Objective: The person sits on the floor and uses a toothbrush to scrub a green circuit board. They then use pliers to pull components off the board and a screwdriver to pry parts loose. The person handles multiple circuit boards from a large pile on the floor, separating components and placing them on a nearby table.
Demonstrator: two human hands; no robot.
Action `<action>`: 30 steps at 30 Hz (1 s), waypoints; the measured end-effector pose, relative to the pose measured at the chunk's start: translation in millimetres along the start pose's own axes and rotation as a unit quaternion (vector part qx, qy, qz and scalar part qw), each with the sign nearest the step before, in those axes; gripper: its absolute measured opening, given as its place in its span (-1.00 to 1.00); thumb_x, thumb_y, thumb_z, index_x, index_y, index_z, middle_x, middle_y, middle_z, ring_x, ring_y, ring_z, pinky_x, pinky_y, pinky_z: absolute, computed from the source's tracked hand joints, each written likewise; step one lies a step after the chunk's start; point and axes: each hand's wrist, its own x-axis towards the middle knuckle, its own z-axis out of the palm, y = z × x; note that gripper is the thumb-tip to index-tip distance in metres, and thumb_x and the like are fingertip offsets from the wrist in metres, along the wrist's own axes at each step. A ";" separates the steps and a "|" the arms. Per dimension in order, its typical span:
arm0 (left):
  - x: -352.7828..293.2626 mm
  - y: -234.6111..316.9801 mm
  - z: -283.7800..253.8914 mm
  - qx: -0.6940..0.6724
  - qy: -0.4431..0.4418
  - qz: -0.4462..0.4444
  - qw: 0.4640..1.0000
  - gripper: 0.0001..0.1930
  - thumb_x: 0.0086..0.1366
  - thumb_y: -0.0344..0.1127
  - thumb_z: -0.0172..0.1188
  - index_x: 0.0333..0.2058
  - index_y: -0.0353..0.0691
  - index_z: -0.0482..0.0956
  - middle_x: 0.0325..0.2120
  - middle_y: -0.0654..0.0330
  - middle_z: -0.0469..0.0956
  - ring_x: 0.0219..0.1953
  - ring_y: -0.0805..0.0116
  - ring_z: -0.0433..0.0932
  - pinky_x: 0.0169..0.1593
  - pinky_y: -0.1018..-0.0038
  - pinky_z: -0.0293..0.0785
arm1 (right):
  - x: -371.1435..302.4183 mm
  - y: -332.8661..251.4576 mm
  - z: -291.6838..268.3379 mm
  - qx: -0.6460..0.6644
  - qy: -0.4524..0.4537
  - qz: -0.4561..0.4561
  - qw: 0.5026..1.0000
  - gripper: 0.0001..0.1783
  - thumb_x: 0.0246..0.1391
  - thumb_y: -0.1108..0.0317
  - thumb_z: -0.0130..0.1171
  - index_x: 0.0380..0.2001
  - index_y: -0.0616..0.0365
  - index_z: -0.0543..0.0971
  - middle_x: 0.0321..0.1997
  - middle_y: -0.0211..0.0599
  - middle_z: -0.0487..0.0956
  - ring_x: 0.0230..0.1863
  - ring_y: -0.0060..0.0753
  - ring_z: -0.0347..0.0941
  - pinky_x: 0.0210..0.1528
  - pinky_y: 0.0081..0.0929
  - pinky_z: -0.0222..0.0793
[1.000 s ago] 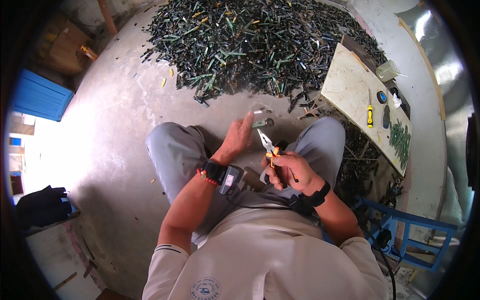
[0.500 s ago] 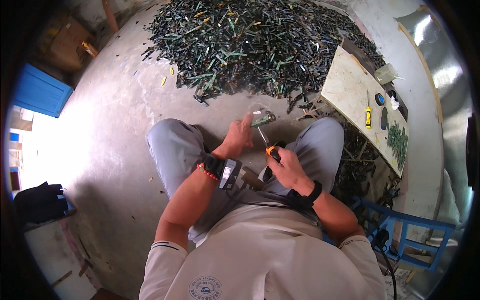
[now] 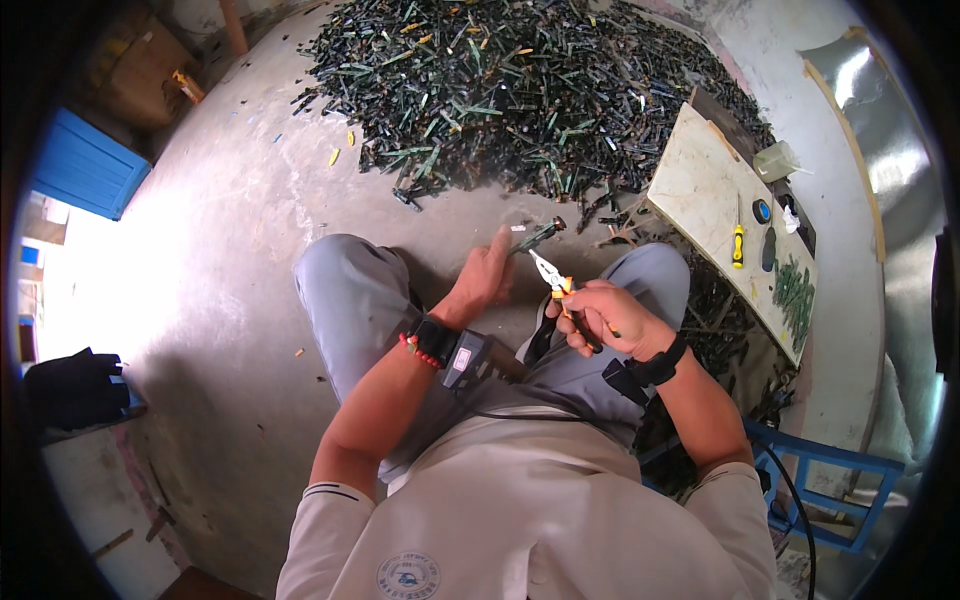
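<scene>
Between my legs, my left hand (image 3: 483, 272) is closed on a narrow green strip (image 3: 537, 238) that looks like a circuit board piece. The strip tilts up to the right, and a dark, brownish lump sits at its far end. My right hand (image 3: 622, 318) grips combination pliers (image 3: 549, 272) with orange and black handles. Their metal jaws point up and left, close to the strip's lower edge; whether they touch it I cannot tell.
A large heap of similar dark and green strips (image 3: 500, 110) covers the floor ahead. At right stands a low white table (image 3: 700, 190) with a yellow screwdriver (image 3: 738, 246), blue tape roll (image 3: 762, 211) and green strips (image 3: 794, 295). A blue frame (image 3: 830, 455) stands at lower right.
My right hand has moved right and turned, so the pliers' jaws now show broadside and apart. The strip in my left hand has tilted more steeply upward.
</scene>
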 end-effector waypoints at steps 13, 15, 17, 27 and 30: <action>-11.2 16.0 -2.4 0.218 0.043 0.145 0.964 -0.36 0.46 0.11 -0.17 -0.53 -0.44 0.40 -0.72 -0.09 0.29 -0.60 0.06 0.26 -0.39 0.13 0.29 | -3.6 5.1 15.2 0.096 -0.010 -0.033 0.995 -0.69 0.18 0.23 0.05 -0.25 0.32 0.50 -0.52 -0.32 0.50 -0.59 -0.43 0.45 -0.65 -0.47 0.34; -12.6 20.2 -0.7 0.211 0.055 0.153 0.964 -0.36 0.46 0.10 -0.18 -0.52 -0.45 0.40 -0.70 -0.16 0.28 -0.60 -0.02 0.24 -0.39 0.11 0.28 | 0.1 7.8 22.2 0.060 0.031 -0.053 0.996 -0.70 0.17 0.24 0.06 -0.27 0.32 0.50 -0.54 -0.32 0.49 -0.63 -0.46 0.43 -0.67 -0.49 0.32; -11.4 20.6 -0.7 0.212 0.064 0.156 0.963 -0.36 0.46 0.10 -0.18 -0.52 -0.46 0.39 -0.69 -0.20 0.27 -0.59 -0.08 0.22 -0.38 0.09 0.27 | 5.1 12.6 28.0 0.017 0.072 -0.079 0.994 -0.74 0.15 0.26 0.06 -0.34 0.30 0.50 -0.57 -0.34 0.48 -0.68 -0.50 0.41 -0.70 -0.52 0.30; 5.3 -5.5 -6.0 0.171 0.060 0.134 0.974 -0.34 0.47 0.11 -0.20 -0.56 -0.46 0.36 -0.70 -0.21 0.21 -0.61 -0.04 0.13 -0.42 0.06 0.23 | 25.3 31.8 31.6 -0.546 0.312 -0.245 0.738 -0.73 0.06 0.30 0.10 -0.35 0.36 0.48 -0.43 0.11 0.57 -0.38 0.18 0.51 -0.26 -0.10 0.47; 5.2 -7.7 -7.4 0.139 0.033 0.100 0.985 -0.31 0.47 0.14 -0.21 -0.61 -0.43 0.35 -0.74 -0.10 0.23 -0.65 0.13 0.18 -0.48 0.14 0.23 | 29.8 37.3 21.4 -0.613 0.335 -0.267 0.664 -0.70 0.05 0.32 0.14 -0.23 0.34 0.44 -0.40 0.07 0.58 -0.37 0.17 0.52 -0.29 -0.06 0.46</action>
